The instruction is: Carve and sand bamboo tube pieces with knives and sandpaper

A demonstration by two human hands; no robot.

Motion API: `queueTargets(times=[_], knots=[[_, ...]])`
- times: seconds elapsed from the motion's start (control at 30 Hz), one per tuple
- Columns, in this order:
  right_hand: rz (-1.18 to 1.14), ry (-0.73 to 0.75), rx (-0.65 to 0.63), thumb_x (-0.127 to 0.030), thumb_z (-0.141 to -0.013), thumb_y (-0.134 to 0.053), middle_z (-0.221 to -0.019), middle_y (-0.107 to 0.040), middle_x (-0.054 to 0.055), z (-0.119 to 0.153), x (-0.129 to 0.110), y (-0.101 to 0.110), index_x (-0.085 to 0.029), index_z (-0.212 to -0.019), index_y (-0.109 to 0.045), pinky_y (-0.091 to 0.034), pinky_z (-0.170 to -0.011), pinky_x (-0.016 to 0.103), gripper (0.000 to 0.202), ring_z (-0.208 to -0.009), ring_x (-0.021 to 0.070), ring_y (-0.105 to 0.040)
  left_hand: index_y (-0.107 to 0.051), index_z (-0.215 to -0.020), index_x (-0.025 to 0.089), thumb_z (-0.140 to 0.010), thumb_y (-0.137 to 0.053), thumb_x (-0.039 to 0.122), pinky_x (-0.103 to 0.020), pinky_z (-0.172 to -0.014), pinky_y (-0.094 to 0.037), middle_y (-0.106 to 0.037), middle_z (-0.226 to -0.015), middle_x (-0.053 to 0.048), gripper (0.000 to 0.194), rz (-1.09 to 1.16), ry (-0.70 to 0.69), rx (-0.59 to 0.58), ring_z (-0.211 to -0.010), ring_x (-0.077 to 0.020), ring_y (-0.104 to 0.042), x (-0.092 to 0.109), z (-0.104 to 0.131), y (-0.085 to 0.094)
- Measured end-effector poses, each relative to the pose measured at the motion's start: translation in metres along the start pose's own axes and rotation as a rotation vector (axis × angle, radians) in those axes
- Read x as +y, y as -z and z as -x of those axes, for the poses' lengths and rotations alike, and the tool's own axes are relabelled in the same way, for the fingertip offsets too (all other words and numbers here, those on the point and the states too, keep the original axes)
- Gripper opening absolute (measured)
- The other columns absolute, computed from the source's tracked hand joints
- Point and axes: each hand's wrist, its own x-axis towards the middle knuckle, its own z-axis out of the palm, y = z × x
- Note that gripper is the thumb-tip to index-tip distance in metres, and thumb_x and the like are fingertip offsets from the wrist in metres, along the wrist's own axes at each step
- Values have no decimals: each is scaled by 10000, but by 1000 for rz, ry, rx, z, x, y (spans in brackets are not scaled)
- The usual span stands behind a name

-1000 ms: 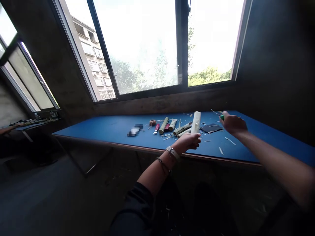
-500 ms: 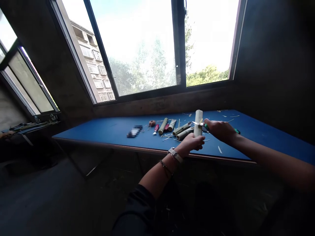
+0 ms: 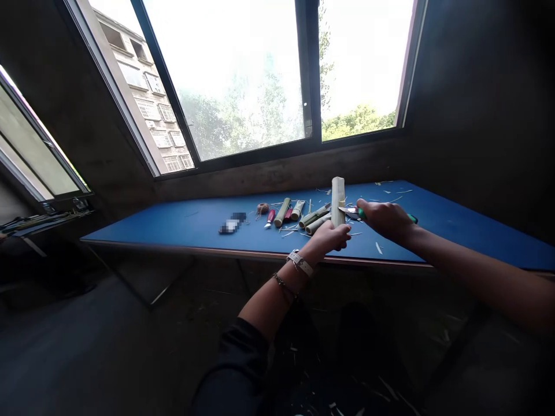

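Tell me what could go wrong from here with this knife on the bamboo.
The knife in the right hand meets the bamboo piece close to the bare left hand, so a slip could cut that hand. Only the left hand grips the bamboo piece, so it might twist under the knife.

Tube (image 3: 338,199) in your left hand (image 3: 332,237): bamboo, matt, smooth-faced. Knife (image 3: 349,212) in your right hand (image 3: 385,219): bright metal blade, handle apparently plastic. Tabletop (image 3: 455,231) before you: smooth, faint sheen. Ball of twine (image 3: 262,208): rough, fibrous. Lying tubes (image 3: 282,212): bamboo, matt. Shavings (image 3: 378,248): thin bamboo slivers. Your wristband (image 3: 300,262): smooth, material unclear. Your sleeve (image 3: 243,352): dark cloth, creased. Window (image 3: 234,63): glass panes, smooth frame.
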Motion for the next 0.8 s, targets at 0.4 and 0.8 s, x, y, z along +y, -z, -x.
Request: queueTargets(times=[0.4, 0.8], knots=[[39, 31, 18, -140, -895, -273, -689, -648, 114, -20, -3, -17, -115, -900, -549, -263, -473, 237, 277, -626, 229, -649, -427, -723, 144, -809, -529, 235, -182, -448, -299, -471, -621, 22, 162, 234, 60, 37, -431, -29, -369, -20, 2, -8], [62, 42, 22, -108, -872, -269, -701, -655, 133, -36, -30, -31, -122, -908, -554, -279, -474, 240, 287, -622, 237, -647, -380, -696, 159, -813, -497, 183, -158, -415, -240, -417, -568, 41, 167, 431, 95, 100, -407, -23, -331, -24, -4, 7]])
